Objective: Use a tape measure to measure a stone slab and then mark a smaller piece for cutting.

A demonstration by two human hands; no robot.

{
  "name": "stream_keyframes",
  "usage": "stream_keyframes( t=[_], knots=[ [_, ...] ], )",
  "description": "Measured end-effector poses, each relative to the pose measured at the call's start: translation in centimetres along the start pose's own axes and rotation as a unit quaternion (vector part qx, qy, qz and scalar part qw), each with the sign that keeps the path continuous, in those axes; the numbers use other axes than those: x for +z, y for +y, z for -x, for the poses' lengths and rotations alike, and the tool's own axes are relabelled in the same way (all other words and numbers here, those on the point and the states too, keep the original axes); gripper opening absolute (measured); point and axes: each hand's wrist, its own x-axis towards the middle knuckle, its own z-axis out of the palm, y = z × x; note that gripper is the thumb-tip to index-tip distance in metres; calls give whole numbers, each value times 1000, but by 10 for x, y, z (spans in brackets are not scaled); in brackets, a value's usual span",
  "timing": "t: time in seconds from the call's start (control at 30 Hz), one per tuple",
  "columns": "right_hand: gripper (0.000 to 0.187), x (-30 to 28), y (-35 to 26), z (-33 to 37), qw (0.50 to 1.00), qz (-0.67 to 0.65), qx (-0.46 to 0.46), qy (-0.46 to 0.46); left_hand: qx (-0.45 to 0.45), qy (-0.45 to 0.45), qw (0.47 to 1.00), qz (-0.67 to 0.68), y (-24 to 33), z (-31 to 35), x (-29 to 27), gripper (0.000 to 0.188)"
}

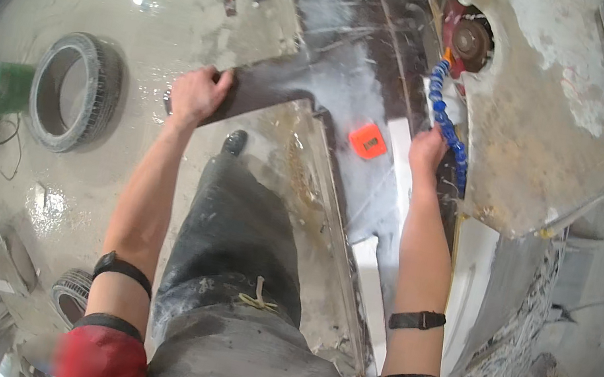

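Stone slab (323,71): dark, wet, on saw table; being fed toward saw blade (472,41). Left hand (197,93) grips its near-left edge; right hand (429,148) rests flat, beside blue coolant hose (446,125). Next: steady, even push.

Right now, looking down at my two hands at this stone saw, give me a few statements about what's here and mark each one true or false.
1. The left hand grips the edge of a dark stone slab. True.
2. The right hand holds the orange tag. False: the orange tag lies on the slab, apart from it; the right hand rests by the blue segmented hose.
3. A tyre lies on the wet floor to the left. True.
4. The circular saw blade sits between the hands. False: it is beyond the right hand, at the top.
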Motion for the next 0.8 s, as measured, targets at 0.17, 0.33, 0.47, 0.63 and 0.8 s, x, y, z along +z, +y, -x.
stream_keyframes(
  t=[0.17, 0.33, 0.47, 0.63, 0.8],
  knots=[
    [37, -2, 3, 9, 996, 23, -58, 58, 24, 13, 1000, -5, -5, 7, 1, 55],
    [37, -1, 8, 15, 991, -8, -95, 94, 20, -28, 999, 25, 0, 17, -1, 56],
    [46, -2, 3, 28, 996, -10, -39, 74, 23, -20, 999, 11, -3, 28, 0, 56],
    [48, -19, -6, 46, 994, 8, 97, 52, -4, -34, 999, 4, -2, 60, 6, 54],
    [104, -29, 28, 15, 934, 56, 336, -107, 39, 0, 999, -38, 10, 96, 30, 49]
  ],
)
